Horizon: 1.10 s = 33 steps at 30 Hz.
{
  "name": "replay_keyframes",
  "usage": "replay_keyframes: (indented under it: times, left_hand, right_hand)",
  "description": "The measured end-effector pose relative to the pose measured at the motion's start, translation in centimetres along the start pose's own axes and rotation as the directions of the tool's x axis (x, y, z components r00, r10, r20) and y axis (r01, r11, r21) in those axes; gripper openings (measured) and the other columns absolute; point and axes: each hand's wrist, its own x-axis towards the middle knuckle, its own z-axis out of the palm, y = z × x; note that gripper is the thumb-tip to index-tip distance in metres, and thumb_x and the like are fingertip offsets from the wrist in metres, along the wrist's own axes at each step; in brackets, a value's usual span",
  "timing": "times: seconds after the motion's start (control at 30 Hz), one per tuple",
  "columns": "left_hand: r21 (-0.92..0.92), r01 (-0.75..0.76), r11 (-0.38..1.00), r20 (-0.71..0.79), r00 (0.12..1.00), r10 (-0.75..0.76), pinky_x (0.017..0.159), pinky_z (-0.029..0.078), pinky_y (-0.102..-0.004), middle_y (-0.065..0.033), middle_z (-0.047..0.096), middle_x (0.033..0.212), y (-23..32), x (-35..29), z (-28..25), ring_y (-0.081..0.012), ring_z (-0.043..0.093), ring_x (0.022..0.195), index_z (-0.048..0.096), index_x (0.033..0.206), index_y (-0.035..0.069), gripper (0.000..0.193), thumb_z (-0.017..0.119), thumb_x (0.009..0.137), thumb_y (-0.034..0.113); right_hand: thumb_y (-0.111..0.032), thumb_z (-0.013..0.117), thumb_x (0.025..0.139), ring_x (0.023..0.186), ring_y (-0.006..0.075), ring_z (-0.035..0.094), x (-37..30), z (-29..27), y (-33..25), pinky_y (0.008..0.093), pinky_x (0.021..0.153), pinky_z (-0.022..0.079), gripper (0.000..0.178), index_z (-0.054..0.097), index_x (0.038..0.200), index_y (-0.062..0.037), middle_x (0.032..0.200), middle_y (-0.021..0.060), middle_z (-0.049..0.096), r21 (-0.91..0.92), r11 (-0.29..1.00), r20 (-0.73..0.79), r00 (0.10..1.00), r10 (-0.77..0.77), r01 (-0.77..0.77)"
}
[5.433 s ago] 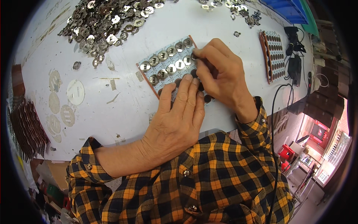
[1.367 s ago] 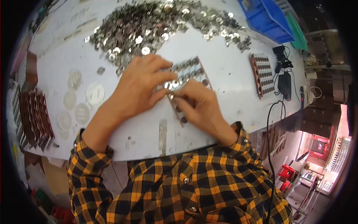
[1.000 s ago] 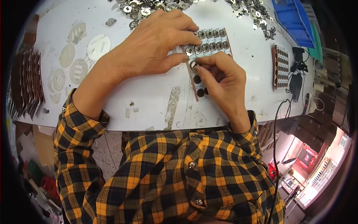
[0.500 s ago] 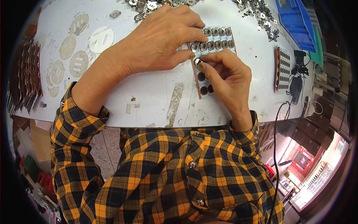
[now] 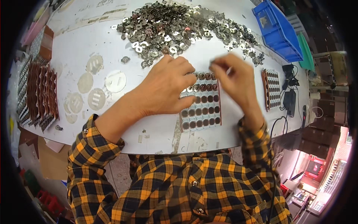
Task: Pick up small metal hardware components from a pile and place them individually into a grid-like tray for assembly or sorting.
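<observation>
A panel of small circuit boards [image 5: 202, 105] lies flat on the white table, with rows of dark round spots and reddish-brown side edges. Metal pieces sit on its upper rows, while its lower rows show bare dark rounds. My left hand [image 5: 167, 87] rests over the panel's left side, thumb and fingers apart, hiding part of the upper rows. Beyond the panel's upper right corner, my right hand [image 5: 235, 76] hovers, blurred, with thumb and index finger pinched together. What lies in that pinch is too small and smeared to name.
A heap of small round metal clips [image 5: 160, 30] spreads across the table's far side. The blue bin [image 5: 278, 31] stands far right. Another board panel [image 5: 272, 89] lies at right near black adapters and cables [image 5: 289, 99]. Stacked panels [image 5: 41, 93] stand at left.
The view has shifted, bringing more of the metal heap into sight. My right hand has lifted off the panel's left rows and moved to its upper right. My left hand stays at the panel's left.
</observation>
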Motion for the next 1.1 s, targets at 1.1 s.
replay_keyframes:
  times: [1.1]
  left_hand:
    - [0.159, -0.063, 0.985, -0.079, 0.994, 0.076, 0.085, 0.047, -0.0416, -0.0095, 0.067, 0.106, 0.8, 1.0, 0.2, -0.0290, 0.061, 0.101, 0.065, 0.098, 0.004, 0.031, 0.083, 0.077, 0.017]
  right_hand:
    - [-0.010, 0.073, 0.091, 0.076, 0.0071, 0.066, -1.6, -4.4, 8.7, 0.0231, 0.071, 0.051, 0.013, 0.077, 0.101, -0.0013, 0.085, 0.0018, 0.075, 0.050, 0.987, -0.381, 0.911, 0.161, -0.154]
